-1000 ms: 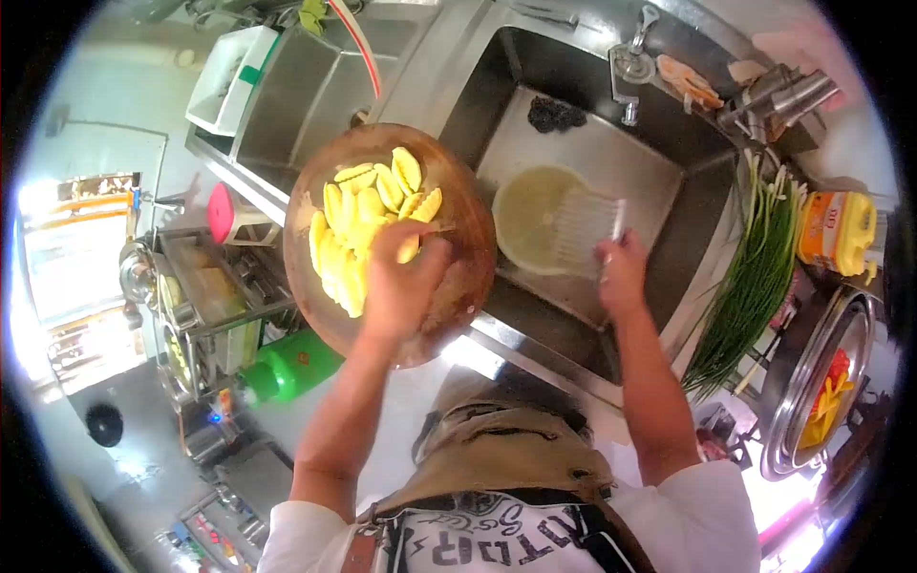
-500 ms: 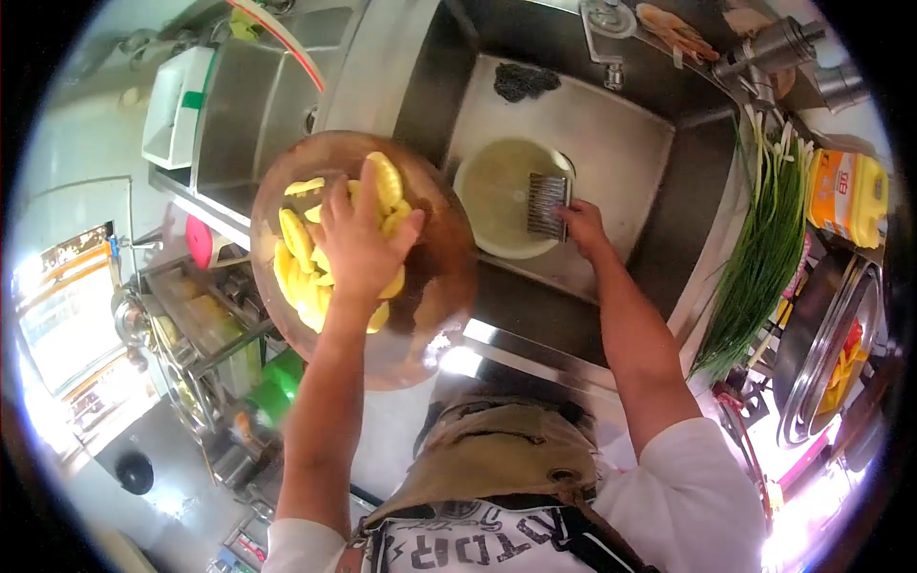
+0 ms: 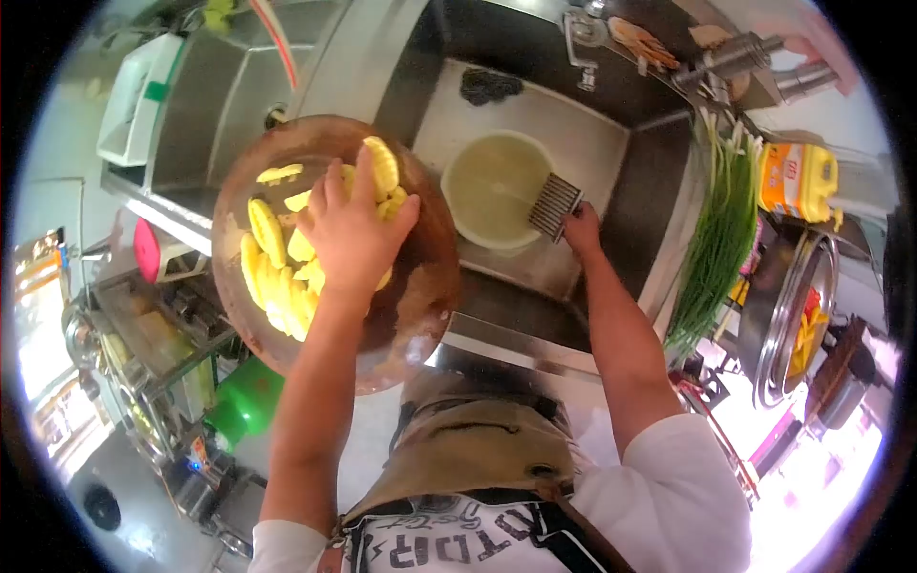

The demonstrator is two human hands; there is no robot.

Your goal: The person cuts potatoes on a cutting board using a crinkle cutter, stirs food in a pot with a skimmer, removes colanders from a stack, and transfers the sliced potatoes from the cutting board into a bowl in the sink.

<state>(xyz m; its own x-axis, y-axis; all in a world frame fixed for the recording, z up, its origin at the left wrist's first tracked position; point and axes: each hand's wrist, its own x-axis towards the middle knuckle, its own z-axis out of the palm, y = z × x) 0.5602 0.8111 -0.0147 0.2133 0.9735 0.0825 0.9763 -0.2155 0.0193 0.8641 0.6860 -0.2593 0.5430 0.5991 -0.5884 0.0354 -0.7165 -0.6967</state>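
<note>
My left hand (image 3: pixel 355 234) rests with its fingers spread over a heap of yellow crinkle-cut pieces (image 3: pixel 279 286) that look like potato. They lie on a round wooden chopping board (image 3: pixel 411 306), a few apart from the heap near its far side. My palm hides part of the heap. Closed around the end of a ridged metal crinkle cutter (image 3: pixel 555 206) is my right hand (image 3: pixel 582 232). The cutter is tilted over the right rim of a round bowl of cloudy water (image 3: pixel 492 191), which stands in the sink (image 3: pixel 597 143).
A dark scouring pad (image 3: pixel 491 86) lies behind the bowl, below the faucet (image 3: pixel 581 53). Green onions (image 3: pixel 712 248) line the sink's right edge, beside a yellow jug (image 3: pixel 798 180). A second sink (image 3: pixel 229 105) is at the far left, with a white container (image 3: pixel 138 100) next to it.
The view has shifted, so the scene sits further left. My right hand has moved the cutter rightward from over the water to the bowl's rim and tilted it. My left hand stays over the pieces.
</note>
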